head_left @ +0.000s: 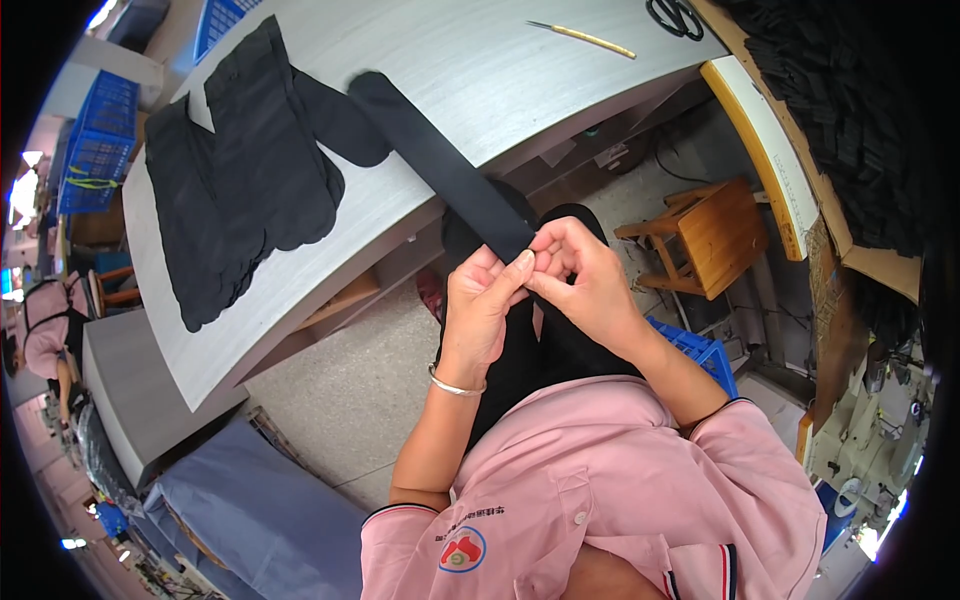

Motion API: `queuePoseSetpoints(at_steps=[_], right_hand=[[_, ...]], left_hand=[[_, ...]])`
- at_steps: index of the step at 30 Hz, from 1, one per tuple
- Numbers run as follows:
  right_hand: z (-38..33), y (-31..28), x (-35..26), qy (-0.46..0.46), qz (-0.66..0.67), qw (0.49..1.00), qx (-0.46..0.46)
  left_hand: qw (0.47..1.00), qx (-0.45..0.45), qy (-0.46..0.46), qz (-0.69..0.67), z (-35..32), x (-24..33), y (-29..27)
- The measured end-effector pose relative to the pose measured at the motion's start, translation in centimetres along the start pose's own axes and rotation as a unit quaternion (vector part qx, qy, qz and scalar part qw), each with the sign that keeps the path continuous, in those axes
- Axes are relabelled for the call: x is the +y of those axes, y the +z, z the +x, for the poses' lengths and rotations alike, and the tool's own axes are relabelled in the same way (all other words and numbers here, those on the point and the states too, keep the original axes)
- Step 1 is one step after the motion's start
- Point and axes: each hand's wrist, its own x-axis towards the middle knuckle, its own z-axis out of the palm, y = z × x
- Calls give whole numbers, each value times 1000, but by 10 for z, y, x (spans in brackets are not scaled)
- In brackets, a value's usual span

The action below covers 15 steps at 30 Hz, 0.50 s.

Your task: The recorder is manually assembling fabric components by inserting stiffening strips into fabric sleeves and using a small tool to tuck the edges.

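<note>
L hand [480, 305] & R hand [590, 290], fingers [522, 263] pinching near end of long, flat, matte blk fabric strip [435, 155] above lap [508, 372], rounded far end over smooth grey counter [450, 60], blk fabric pieces [265, 150] w/ scalloped edges to L

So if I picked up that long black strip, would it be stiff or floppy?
Probably bendy, since the long black strip looks thin and flat, but maybe not limp: it runs fairly straight to the table. It's likely light: the left hand and right hand just pinch one end. Its dull surface suggests it isn't very slippery.
</note>
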Motion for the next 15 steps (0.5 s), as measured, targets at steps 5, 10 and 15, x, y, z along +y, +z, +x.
queuePoseSetpoints(at_steps=[5,10,15], right_hand=[[-5,-15,6,-184,-210,948,152],[-6,-18,19,102,175,974,-99],[-10,-19,21,124,160,976,-83]], left_hand=[[997,18,52,-45,14,2,-4],[997,36,29,-60,20,7,0],[990,-16,27,-139,21,22,-5]])
